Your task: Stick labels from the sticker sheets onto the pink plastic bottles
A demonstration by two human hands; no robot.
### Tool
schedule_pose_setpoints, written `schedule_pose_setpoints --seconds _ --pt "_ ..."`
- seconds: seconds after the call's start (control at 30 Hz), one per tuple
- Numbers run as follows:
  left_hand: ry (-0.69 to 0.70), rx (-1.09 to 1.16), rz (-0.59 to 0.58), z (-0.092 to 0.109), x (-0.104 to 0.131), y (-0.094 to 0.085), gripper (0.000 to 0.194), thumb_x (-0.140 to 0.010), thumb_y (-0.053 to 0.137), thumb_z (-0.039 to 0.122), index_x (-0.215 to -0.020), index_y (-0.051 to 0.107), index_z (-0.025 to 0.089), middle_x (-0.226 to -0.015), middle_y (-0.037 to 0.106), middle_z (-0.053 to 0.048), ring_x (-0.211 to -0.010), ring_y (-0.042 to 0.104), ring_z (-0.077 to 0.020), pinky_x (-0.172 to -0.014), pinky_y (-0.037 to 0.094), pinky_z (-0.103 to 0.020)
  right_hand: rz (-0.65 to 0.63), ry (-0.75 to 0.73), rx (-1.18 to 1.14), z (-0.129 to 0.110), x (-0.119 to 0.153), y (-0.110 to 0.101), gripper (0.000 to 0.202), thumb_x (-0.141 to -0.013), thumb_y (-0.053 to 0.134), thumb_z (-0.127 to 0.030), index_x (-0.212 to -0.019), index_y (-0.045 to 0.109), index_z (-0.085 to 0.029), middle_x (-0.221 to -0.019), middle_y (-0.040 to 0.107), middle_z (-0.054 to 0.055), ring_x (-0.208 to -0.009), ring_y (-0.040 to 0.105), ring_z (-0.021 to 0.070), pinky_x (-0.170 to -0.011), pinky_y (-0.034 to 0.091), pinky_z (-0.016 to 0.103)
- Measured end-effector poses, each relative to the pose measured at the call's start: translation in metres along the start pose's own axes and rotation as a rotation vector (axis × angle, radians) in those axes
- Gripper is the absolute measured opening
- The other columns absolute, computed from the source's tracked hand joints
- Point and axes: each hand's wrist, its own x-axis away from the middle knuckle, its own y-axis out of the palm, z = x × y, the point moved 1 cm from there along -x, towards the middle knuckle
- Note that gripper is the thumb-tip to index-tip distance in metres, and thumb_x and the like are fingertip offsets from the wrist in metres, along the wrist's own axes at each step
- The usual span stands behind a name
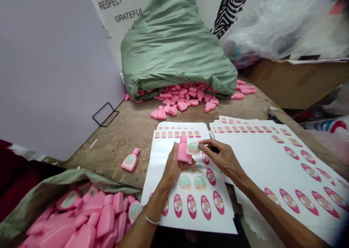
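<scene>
My left hand [174,164] is wrapped round a small pink bottle [183,150], which stands upright with its cap away from me. Between the fingertips of my right hand [215,151] is a green and cream label [193,148], just at the bottle's right side; whether it touches the bottle I cannot tell. Beneath both hands lies a white sticker sheet [169,182] with small labels along its top, pink ovals and more green labels. A labelled pink bottle [131,160] lies on the wooden table [109,142], left of the sheet.
An open green sack [16,219] of pink bottles [89,219] sits at the lower left. Behind, a big green sack [174,48] has pink bottles spilling out. More sticker sheets [253,153] lie at right, near a black-handled tool [274,117]. A black wire stand [105,114] is at left.
</scene>
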Motion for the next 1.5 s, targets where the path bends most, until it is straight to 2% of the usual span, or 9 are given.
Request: schedule_pose_setpoints --seconds 0.17,0.53,0.8,0.93,1.07,1.2,1.3,1.37,1.5 --pt "0.014 0.12 -0.003 0.01 0.008 0.009 0.056 -0.087 0.039 0.059 -0.105 0.059 0.01 -0.078 0.069 -0.01 -0.068 0.067 -0.0205 -0.065 0.057 -0.035 -0.027 -0.023 -0.053 -0.017 0.004 0.012 0.031 -0.078 0.06 -0.047 -0.086 0.072 -0.02 -0.088 0.072 0.004 -0.081 0.064 0.0208 -0.074 0.05 0.032" --pt "0.012 0.124 -0.029 0.011 0.011 0.01 0.059 -0.087 0.038 0.06 -0.099 0.062 0.007 -0.077 0.068 -0.012 -0.071 0.067 -0.0218 -0.065 0.057 -0.035 -0.038 -0.056 0.0 -0.024 0.006 0.016 0.026 -0.078 0.06 -0.045 -0.082 0.071 -0.021 -0.087 0.071 0.005 -0.08 0.064 0.0204 -0.07 0.05 0.032" --pt "0.106 -0.003 -0.122 0.021 0.019 0.01 0.039 -0.077 0.066 0.033 -0.108 0.049 0.017 -0.086 0.06 -0.002 -0.074 0.065 -0.0167 -0.069 0.057 -0.034 0.156 -0.204 0.413 -0.021 0.0 0.013 0.042 -0.071 0.066 -0.052 -0.099 0.067 -0.02 -0.096 0.069 0.01 -0.092 0.061 0.0291 -0.085 0.044 0.047" --pt "0.054 -0.061 -0.195 0.026 0.027 0.013 0.038 -0.078 0.065 0.029 -0.109 0.048 0.016 -0.082 0.058 -0.001 -0.07 0.063 -0.0147 -0.066 0.057 -0.034 -0.018 -0.105 0.159 -0.018 -0.008 0.024 0.06 -0.068 0.068 -0.054 -0.118 0.054 -0.023 -0.114 0.063 0.008 -0.101 0.061 0.0243 -0.086 0.049 0.039" --pt "-0.021 -0.066 -0.181 0.031 0.039 0.004 0.043 -0.068 0.072 0.025 -0.104 0.05 0.015 -0.085 0.059 -0.003 -0.066 0.059 -0.0131 -0.057 0.057 -0.03 -0.063 -0.092 0.048 -0.01 -0.023 0.038 0.047 -0.071 0.066 -0.051 -0.108 0.058 -0.023 -0.11 0.064 0.006 -0.101 0.061 0.0226 -0.09 0.048 0.037" --pt "0.019 -0.12 0.051 0.039 0.045 -0.039 0.034 -0.073 0.066 0.038 -0.096 0.053 0.016 -0.085 0.06 -0.003 -0.06 0.056 -0.0118 -0.053 0.054 -0.029 -0.093 -0.127 0.174 -0.001 -0.061 0.053 0.045 -0.073 0.063 -0.054 -0.104 0.059 -0.022 -0.105 0.065 0.006 -0.097 0.062 0.0215 -0.087 0.048 0.035" --pt "0.158 -0.407 0.455 0.048 0.045 -0.088 0.039 -0.079 0.052 0.052 -0.096 0.055 0.017 -0.079 0.062 -0.004 -0.06 0.059 -0.0165 -0.057 0.053 -0.033 -0.095 -0.091 0.39 -0.003 -0.107 0.08 0.042 -0.078 0.057 -0.053 -0.105 0.059 -0.021 -0.107 0.066 0.007 -0.1 0.06 0.0214 -0.087 0.045 0.032" --pt "0.239 -0.706 0.681 0.053 0.042 -0.116 0.038 -0.079 0.049 0.051 -0.095 0.059 0.017 -0.079 0.063 -0.006 -0.073 0.062 -0.023 -0.068 0.052 -0.037 -0.062 -0.035 0.499 -0.009 -0.14 0.105 0.047 -0.078 0.056 -0.054 -0.107 0.06 -0.017 -0.108 0.066 0.012 -0.104 0.059 0.0263 -0.087 0.044 0.035" --pt "0.359 -1.156 0.82 0.059 0.034 -0.141 0.032 -0.079 0.049 0.037 -0.099 0.061 0.015 -0.102 0.062 -0.013 -0.103 0.056 -0.0301 -0.092 0.043 -0.045 -0.03 0.057 0.55 -0.024 -0.187 0.148 0.061 -0.074 0.055 -0.061 -0.103 0.061 -0.007 -0.104 0.064 0.024 -0.104 0.058 0.0349 -0.08 0.044 0.04"
